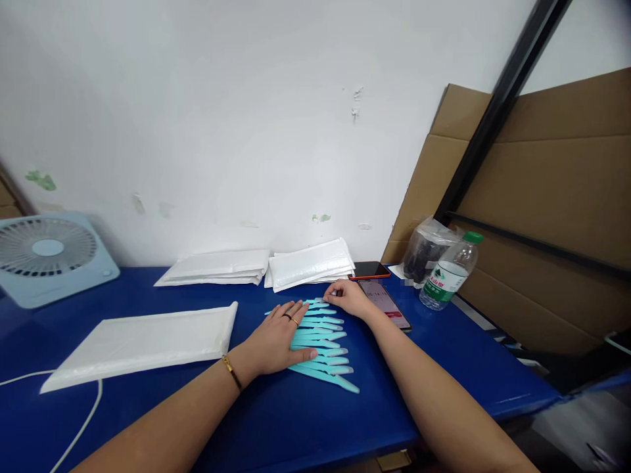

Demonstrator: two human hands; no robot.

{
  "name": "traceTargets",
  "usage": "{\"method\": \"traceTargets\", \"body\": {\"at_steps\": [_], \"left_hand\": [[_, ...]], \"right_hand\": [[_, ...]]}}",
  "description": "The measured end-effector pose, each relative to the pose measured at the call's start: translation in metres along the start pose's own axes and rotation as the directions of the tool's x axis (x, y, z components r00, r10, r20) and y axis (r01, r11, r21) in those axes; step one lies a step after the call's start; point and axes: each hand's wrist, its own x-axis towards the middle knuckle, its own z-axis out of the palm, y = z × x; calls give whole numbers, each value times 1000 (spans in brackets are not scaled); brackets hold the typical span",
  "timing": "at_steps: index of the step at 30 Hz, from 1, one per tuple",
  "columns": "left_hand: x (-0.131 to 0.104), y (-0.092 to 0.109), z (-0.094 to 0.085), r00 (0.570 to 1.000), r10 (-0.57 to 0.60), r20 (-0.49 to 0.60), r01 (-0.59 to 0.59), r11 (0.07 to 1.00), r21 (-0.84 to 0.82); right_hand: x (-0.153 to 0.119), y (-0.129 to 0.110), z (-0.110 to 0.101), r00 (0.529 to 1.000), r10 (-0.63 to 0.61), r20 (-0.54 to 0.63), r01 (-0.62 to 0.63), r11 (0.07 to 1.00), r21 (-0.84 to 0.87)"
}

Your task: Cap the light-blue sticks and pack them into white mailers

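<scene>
Blue table: teal razors, "14" on phone, red-lettered bottle.

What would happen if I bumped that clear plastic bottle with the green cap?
The clear plastic bottle might tip, being taller than it is wide. Once down, it could roll, since its sides look round. Its thin-looking, see-through plastic may dent if squeezed.
</scene>
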Motion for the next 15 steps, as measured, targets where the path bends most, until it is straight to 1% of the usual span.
{"method": "traceTargets", "body": {"at_steps": [3,7,12,15], "left_hand": [[-1,1,-2,1000,-12,17,12,1000,-5],[-1,2,-3,1000,-6,22,6,1000,-9],[0,0,0,1000,5,11,-5,1000,-22],[0,-1,0,1000,12,10,-12,999,-32]], "right_hand": [[-3,4,-3,999,1,-46,-2,1000,-20],[-4,9,-7,997,48,-66,-51,998,-48],[-1,4,-1,999,-19,-37,18,1000,-7],[0,-2,5,999,-36,-15,36,999,14]]}}
